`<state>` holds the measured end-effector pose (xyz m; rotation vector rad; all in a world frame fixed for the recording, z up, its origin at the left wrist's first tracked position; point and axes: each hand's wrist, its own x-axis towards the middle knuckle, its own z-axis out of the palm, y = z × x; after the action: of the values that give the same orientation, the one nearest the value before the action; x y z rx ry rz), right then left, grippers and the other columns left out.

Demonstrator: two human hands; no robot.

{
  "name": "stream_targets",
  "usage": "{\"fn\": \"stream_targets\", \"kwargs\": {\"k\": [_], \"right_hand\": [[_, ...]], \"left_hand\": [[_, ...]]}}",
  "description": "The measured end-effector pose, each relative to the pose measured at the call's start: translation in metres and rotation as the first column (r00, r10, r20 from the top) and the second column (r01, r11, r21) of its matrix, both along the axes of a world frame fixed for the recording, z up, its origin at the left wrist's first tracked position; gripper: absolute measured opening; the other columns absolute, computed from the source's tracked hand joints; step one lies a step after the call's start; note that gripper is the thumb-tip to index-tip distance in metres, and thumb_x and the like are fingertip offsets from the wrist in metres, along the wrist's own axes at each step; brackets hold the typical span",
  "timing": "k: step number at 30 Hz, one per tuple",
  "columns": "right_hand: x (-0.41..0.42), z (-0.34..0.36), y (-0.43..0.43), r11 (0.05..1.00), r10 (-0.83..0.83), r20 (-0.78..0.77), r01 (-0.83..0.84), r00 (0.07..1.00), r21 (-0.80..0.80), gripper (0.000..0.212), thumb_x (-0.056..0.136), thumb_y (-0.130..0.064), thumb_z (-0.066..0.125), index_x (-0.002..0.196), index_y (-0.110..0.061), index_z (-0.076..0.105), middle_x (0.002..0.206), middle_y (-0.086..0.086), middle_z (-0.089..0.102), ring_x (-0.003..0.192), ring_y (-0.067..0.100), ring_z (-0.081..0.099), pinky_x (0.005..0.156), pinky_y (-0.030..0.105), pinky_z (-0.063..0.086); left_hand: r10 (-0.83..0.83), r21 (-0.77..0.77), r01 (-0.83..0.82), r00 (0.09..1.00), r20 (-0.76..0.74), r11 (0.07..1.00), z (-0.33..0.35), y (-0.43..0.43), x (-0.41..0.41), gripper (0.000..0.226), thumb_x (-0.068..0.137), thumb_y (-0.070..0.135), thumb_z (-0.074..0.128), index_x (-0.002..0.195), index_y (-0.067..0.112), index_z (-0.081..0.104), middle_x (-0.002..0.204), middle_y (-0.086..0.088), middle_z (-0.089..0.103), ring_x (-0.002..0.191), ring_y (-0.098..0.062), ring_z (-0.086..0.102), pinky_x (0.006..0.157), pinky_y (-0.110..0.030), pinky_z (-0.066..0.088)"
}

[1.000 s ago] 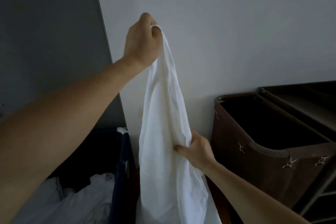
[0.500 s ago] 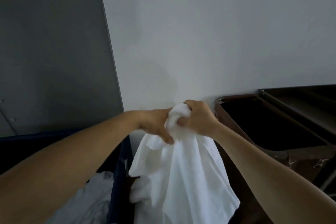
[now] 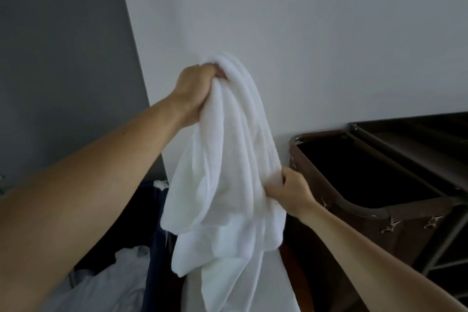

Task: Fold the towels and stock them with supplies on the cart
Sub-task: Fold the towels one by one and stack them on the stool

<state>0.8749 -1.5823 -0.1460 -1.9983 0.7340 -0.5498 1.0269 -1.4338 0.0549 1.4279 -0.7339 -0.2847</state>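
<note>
White wall point(image 3: 329, 33) behind; brown cart bin point(image 3: 354, 185) right, blue hamper point(image 3: 154, 248) left. Left hand point(image 3: 195, 88) grips bunched white towel point(image 3: 228, 172) top; right hand point(image 3: 291, 192) pinches its side. No legible writing.

left hand point(image 3: 195, 91) grips white towel point(image 3: 228, 172) | right hand point(image 3: 291, 195) pinches it

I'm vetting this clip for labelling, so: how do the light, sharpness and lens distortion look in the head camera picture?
Head view: dim, even, bluish light with no glare; the white towel is brightest, its folds soft but readable; the inside of the brown hamper is almost black; the wall edge leans, which is wide-angle distortion; the left hand and right hand look slightly soft, without streaky blur.
</note>
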Motion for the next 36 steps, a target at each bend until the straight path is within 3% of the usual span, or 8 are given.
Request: {"fn": "stream_targets", "kwargs": {"k": [5, 8, 11, 16, 20, 25, 29, 36], "right_hand": [[-0.011, 0.034, -0.025, 0.989, -0.142, 0.202, 0.147, 0.969, -0.009, 0.015, 0.065, -0.017, 0.065, 0.079, -0.022, 0.063, 0.073, -0.004, 0.066, 0.067, 0.014, 0.062, 0.051, 0.025, 0.046], [-0.008, 0.044, -0.020, 0.996, 0.017, 0.150, -0.003, 0.989, -0.094, 0.013, 0.064, -0.015, 0.063, 0.076, -0.016, 0.064, 0.062, -0.008, 0.063, 0.059, 0.010, 0.060, 0.047, 0.023, 0.045], [0.001, 0.032, -0.002, 0.925, 0.230, -0.150, -0.264, 0.961, -0.274, 0.012, 0.069, -0.011, 0.071, 0.073, -0.013, 0.060, 0.067, -0.004, 0.059, 0.065, 0.014, 0.057, 0.055, 0.025, 0.045], [0.012, 0.019, 0.018, 0.812, 0.392, -0.280, -0.472, 0.876, -0.344, 0.029, 0.069, -0.012, 0.076, 0.068, -0.026, 0.050, 0.066, -0.011, 0.052, 0.059, 0.004, 0.046, 0.050, 0.015, 0.035], [0.006, 0.022, 0.007, 0.780, 0.444, -0.295, -0.527, 0.846, -0.337, 0.028, 0.071, -0.018, 0.074, 0.095, -0.023, 0.062, 0.088, -0.010, 0.063, 0.081, 0.013, 0.059, 0.067, 0.023, 0.046], [-0.017, 0.002, -0.014, 0.921, 0.339, -0.148, -0.360, 0.929, -0.152, 0.021, 0.077, -0.026, 0.080, 0.083, -0.036, 0.063, 0.075, -0.011, 0.066, 0.071, 0.005, 0.064, 0.062, 0.019, 0.049], [-0.023, 0.016, -0.019, 0.971, 0.238, 0.111, -0.240, 0.965, 0.002, 0.021, 0.081, -0.022, 0.083, 0.074, -0.038, 0.072, 0.074, -0.012, 0.072, 0.067, 0.004, 0.069, 0.059, 0.018, 0.051], [-0.015, 0.023, -0.008, 0.918, 0.305, 0.153, -0.333, 0.940, 0.216, 0.005, 0.085, -0.006, 0.072, 0.087, -0.001, 0.071, 0.077, 0.011, 0.067, 0.071, 0.023, 0.063, 0.067, 0.038, 0.050]], "left_hand": [[0.008, 0.417, -0.061, 0.992, 0.129, 0.907, -0.055, 0.032, 0.038, 0.032, 0.072, 0.028, 0.068, 0.096, 0.007, 0.074, 0.093, -0.010, 0.076, 0.086, -0.029, 0.072, 0.081, -0.040, 0.058], [-0.244, 0.890, 0.003, 0.962, 0.121, 0.456, -0.115, 0.053, 0.046, 0.030, 0.075, 0.020, 0.078, 0.101, 0.010, 0.069, 0.103, -0.009, 0.073, 0.091, -0.023, 0.071, 0.074, -0.033, 0.060], [-0.507, 0.988, 0.154, 0.851, -0.138, -0.010, -0.160, 0.058, 0.019, 0.071, 0.072, 0.038, 0.086, 0.130, 0.021, 0.049, 0.126, 0.007, 0.059, 0.117, -0.019, 0.056, 0.101, -0.036, 0.048], [-0.547, 0.841, 0.160, 0.818, 0.180, 0.516, -0.178, 0.029, -0.025, 0.116, 0.065, 0.037, 0.089, 0.155, 0.025, 0.017, 0.154, 0.008, 0.034, 0.138, -0.015, 0.036, 0.112, -0.035, 0.037], [-0.558, 0.833, 0.157, 0.805, 0.203, 0.530, -0.174, 0.019, -0.028, 0.043, 0.081, 0.018, 0.078, 0.121, 0.011, 0.063, 0.115, -0.008, 0.067, 0.104, -0.027, 0.064, 0.093, -0.040, 0.053], [-0.386, 0.548, 0.246, 0.909, 0.154, 0.799, -0.151, 0.028, -0.015, 0.042, 0.073, 0.015, 0.072, 0.114, 0.016, 0.069, 0.110, -0.004, 0.073, 0.104, -0.022, 0.068, 0.094, -0.042, 0.055], [-0.480, 0.642, 0.366, 0.877, 0.003, 0.674, -0.147, 0.035, -0.007, 0.054, 0.072, 0.022, 0.078, 0.124, 0.027, 0.064, 0.116, 0.005, 0.072, 0.108, -0.016, 0.068, 0.099, -0.041, 0.053], [-0.663, 0.628, 0.636, 0.708, -0.243, 0.449, -0.157, 0.035, -0.021, 0.058, 0.084, 0.012, 0.074, 0.137, 0.026, 0.053, 0.129, 0.003, 0.065, 0.119, -0.018, 0.062, 0.102, -0.039, 0.051]]}}
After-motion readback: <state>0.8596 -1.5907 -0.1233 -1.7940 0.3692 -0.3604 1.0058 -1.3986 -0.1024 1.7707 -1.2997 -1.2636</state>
